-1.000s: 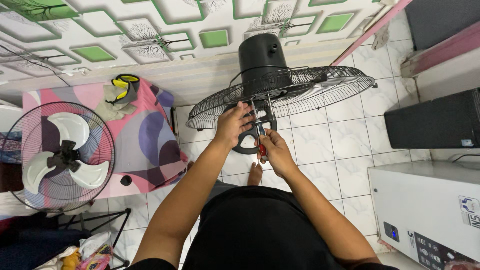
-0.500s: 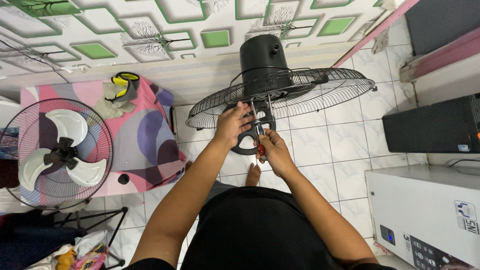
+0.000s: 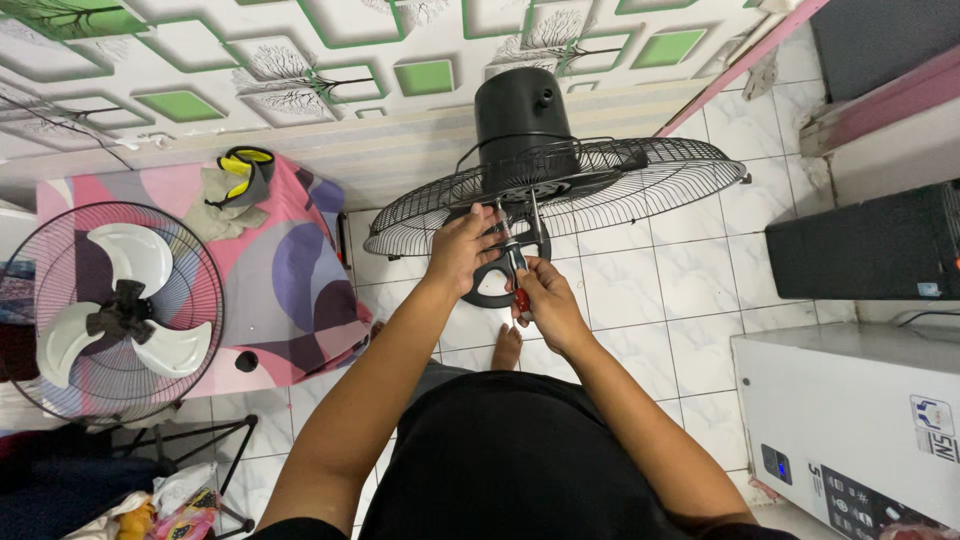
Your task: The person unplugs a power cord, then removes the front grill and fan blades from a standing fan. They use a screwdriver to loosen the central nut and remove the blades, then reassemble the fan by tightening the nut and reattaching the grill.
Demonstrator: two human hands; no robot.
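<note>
Under the fan guard (image 3: 600, 190), left hand (image 3: 462, 248) grips its rim; right hand (image 3: 545, 300) clamps a screwdriver (image 3: 519, 285), which could slip off the screw.

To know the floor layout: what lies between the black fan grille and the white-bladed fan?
In the head view, a table under a pink patterned cloth lies between the black fan grille and the white-bladed fan.

Floor (image 3: 640, 290) of pale square tiles with dark grout, running under and past the fingers. Beyond them, wall (image 3: 330, 60) papered in white and green geometric blocks with bare-tree prints. Off to the left, a low stand under a pink and purple cloth (image 3: 290, 270), a second fan (image 3: 110, 310) in front. To the right, a black box (image 3: 860, 245) and a white appliance (image 3: 850, 410). Even indoor light.
</note>
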